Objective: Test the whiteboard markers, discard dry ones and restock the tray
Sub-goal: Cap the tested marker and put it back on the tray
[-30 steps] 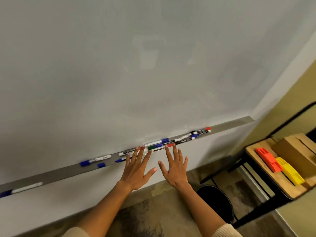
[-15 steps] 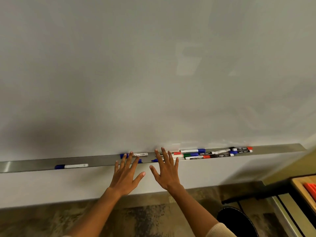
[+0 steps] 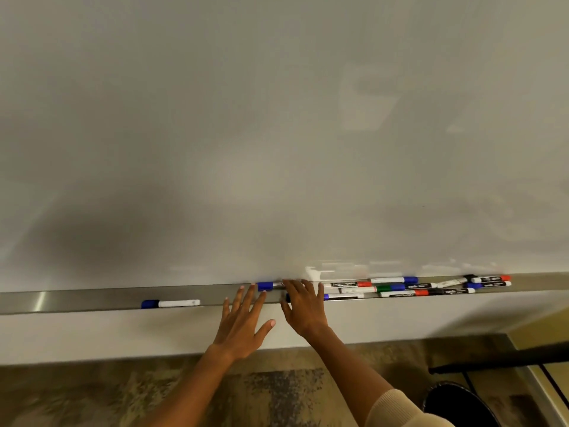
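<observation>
A long metal tray point(image 3: 92, 298) runs under the whiteboard point(image 3: 277, 134). Several markers with blue, red, green and black caps point(image 3: 400, 288) lie bunched on its right part. One blue-capped marker point(image 3: 171, 303) lies alone to the left. Another blue-capped marker point(image 3: 266, 286) sits at the tray's back, just beyond my fingertips. My left hand point(image 3: 243, 325) is spread flat, fingers straight, reaching to the tray's front edge. My right hand point(image 3: 303, 306) reaches over the tray with straight fingers and covers part of two markers; it grips nothing that I can see.
A black round bin point(image 3: 458, 405) stands on the patterned floor at lower right. A dark bar of a stand point(image 3: 498, 362) crosses above it. The wall below the tray is plain white.
The view has swung left and levelled, so the table at the right has left the frame. Both hands have moved up to the tray, the right one now over the markers.
</observation>
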